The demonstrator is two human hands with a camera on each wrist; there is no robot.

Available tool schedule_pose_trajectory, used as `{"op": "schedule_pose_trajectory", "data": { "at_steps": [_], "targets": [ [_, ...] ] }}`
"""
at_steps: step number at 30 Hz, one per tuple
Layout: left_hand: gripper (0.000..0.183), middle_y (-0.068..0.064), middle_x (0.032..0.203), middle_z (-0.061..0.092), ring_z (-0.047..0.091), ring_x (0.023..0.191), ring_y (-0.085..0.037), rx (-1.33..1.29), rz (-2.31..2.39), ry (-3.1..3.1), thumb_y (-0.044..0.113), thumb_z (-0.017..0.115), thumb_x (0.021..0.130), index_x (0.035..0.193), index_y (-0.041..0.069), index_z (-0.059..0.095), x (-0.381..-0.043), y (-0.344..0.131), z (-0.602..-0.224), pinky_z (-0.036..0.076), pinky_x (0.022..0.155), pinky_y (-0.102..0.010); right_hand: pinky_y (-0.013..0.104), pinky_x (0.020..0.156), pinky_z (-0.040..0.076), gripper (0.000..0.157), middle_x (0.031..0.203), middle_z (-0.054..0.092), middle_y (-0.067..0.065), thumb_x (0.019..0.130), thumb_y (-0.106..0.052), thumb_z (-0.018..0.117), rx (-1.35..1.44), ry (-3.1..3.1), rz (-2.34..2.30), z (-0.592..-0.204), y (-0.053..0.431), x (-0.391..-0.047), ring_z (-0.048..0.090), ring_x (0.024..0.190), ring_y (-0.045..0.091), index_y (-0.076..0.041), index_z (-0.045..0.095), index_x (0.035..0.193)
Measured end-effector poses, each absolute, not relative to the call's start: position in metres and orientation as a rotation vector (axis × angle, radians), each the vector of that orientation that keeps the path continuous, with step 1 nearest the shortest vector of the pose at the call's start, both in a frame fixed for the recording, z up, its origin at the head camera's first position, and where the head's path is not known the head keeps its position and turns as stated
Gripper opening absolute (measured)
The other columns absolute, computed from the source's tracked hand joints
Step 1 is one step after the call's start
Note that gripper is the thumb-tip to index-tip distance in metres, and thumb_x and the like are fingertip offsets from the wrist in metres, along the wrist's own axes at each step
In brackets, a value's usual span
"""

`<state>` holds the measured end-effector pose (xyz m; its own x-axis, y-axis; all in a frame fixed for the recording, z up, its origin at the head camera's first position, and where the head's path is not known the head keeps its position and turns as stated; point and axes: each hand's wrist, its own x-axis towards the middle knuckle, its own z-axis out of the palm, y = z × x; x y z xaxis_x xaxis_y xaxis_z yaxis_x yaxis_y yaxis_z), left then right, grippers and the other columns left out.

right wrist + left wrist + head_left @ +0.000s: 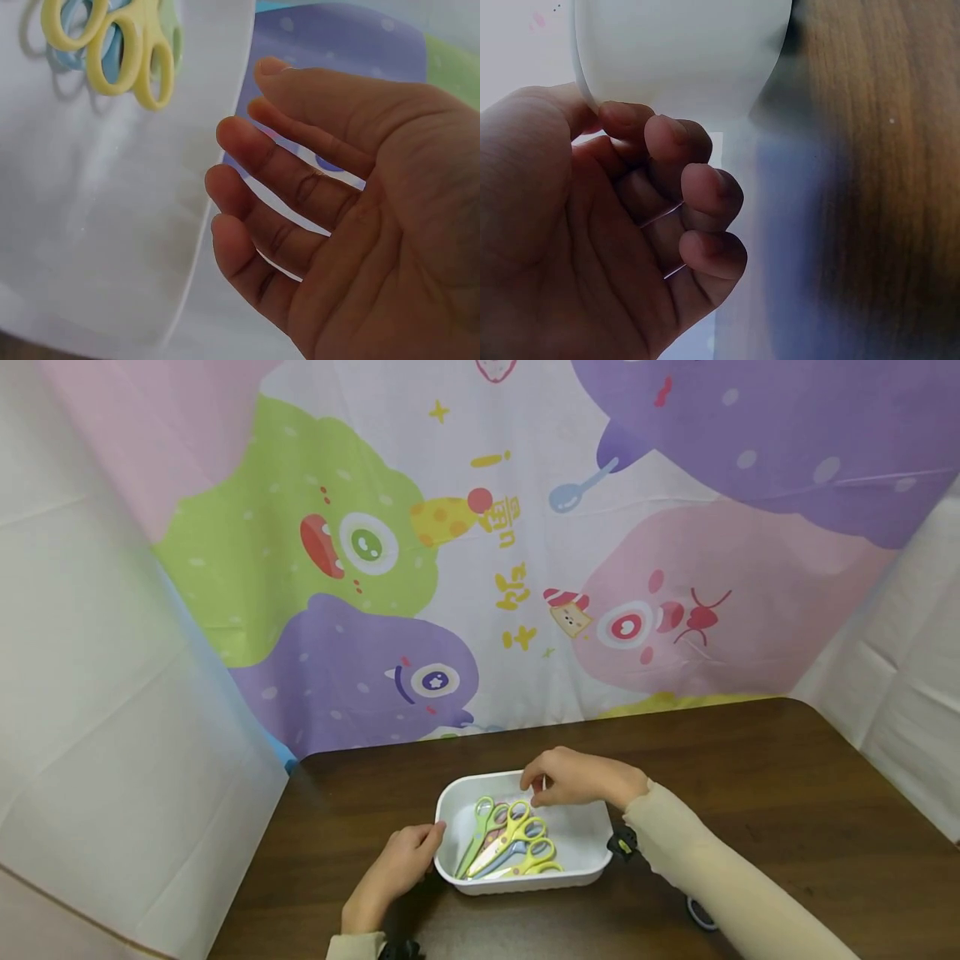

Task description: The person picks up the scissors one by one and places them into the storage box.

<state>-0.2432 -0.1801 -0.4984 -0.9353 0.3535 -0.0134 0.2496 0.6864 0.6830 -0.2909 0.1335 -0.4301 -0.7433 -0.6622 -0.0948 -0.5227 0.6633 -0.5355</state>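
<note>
A white plastic tray (585, 852) stands on the brown table with several small scissors heaped at its left and middle. Among them are green scissors (474, 839), yellow scissors (510, 839) and blue scissors (112, 49); a pink pair is mostly covered. At the tray's left end, my left hand (405, 860) pinches the rim between thumb and forefinger, its other fingers curled below. Over the far rim hovers my right hand (573, 777), fingers loosely bent and apart, holding nothing. The scissors' handles lie just beyond its fingertips.
On the table (750, 777), a dark-rimmed round object (701, 912) lies partly hidden by the right sleeve. A cartoon-printed cloth (525, 677) hangs along the table's back edge, with white cloth at both sides. Black devices sit at both wrists.
</note>
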Motion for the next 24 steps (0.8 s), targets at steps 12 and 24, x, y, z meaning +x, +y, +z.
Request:
{"op": "schedule_pose_trajectory", "data": {
  "at_steps": [12,24],
  "targets": [
    [0.048,0.003,0.058,0.053,0.050,0.051,-0.010,0.495,1.076,2.754,0.033,0.044,0.110,0.071,0.010,0.059,-0.243,-0.179,-0.498,0.042,0.052,-0.026,0.033,0.084,0.052,0.026,0.100,0.068,-0.002,0.096,-0.020,0.073,-0.974,2.672,-0.767,-0.423,0.154,-0.280,0.061,0.095,0.017,-0.008,0.072,0.119],
    [0.048,0.003,0.057,0.053,0.050,0.052,-0.010,0.480,1.083,2.753,0.032,0.045,0.110,0.069,0.010,0.056,-0.242,-0.179,-0.497,0.042,0.053,-0.026,0.040,0.089,0.055,0.037,0.117,0.069,0.009,0.096,-0.025,0.074,-0.919,2.703,-0.845,-0.427,0.171,-0.268,0.062,0.104,0.022,-0.009,0.068,0.129]
  ]
}}
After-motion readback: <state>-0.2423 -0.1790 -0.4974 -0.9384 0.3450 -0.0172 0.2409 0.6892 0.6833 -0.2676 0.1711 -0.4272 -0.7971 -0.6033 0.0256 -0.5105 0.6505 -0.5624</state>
